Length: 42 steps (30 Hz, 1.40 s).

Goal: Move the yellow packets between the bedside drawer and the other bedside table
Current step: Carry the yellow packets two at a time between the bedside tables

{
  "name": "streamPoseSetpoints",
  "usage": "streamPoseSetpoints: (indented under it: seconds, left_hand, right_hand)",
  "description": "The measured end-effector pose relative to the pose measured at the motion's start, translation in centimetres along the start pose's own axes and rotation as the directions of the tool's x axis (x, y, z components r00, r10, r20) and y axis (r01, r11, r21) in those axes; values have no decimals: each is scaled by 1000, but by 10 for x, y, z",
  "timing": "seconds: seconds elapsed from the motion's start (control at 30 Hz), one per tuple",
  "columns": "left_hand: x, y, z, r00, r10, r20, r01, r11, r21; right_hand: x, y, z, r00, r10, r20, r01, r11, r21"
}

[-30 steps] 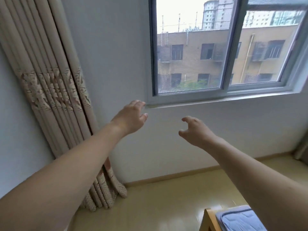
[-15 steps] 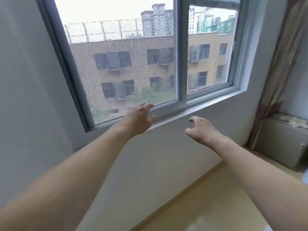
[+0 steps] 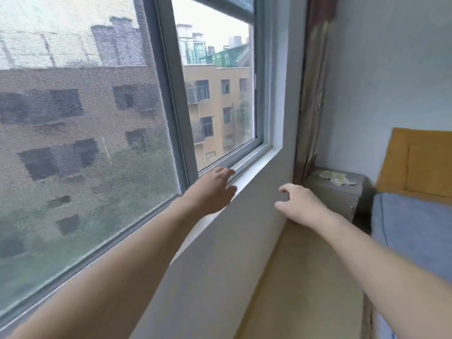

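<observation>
Several yellow packets (image 3: 337,177) lie in a loose, overlapping scatter on the tabletop (image 3: 357,180) of a grey bedside table (image 3: 336,199) in the far corner; blur hides each packet's long axis and heading, though the scatter as a whole stretches across the top. Both hands reach forward, empty. Left hand (image 3: 210,192) hovers by the window sill (image 3: 247,177), its fingers (image 3: 223,171) straight and close together. Right hand (image 3: 297,203) hangs in front of the wall, fingers (image 3: 285,190) loosely curled, well apart from the packets. A curtain (image 3: 311,94) hangs just behind the table; a bed with blue bedding (image 3: 411,223) and a yellow headboard (image 3: 420,160) stands beside it.
</observation>
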<state>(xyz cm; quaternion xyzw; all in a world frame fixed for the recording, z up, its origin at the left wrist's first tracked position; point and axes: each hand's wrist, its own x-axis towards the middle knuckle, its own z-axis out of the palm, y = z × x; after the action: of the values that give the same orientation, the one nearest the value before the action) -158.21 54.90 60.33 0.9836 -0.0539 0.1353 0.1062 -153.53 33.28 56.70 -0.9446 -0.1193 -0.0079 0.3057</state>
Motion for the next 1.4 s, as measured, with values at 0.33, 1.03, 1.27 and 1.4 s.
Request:
streamPoseSetpoints:
  seconds: [0.33,1.03,1.27,1.4]
  left_hand:
    - [276,58,135,960,245,132,-228,964,-134]
    - [838,158,370,956,163,244,-71,936,-346]
    - [1036,195,467,919,117,378,74,888,-454]
    - [1129,228,529,870,82,486,161,885,-438]
  right_hand:
    - [175,133,-46,950,269,-162,-273,962,-5]
    - [658,443,-154,855,482,-195,-466,876,124]
    - [829,540,-184,795,582,-173,-551,811,195]
    - [913,606,-199,773,613,-164,-573,785,235]
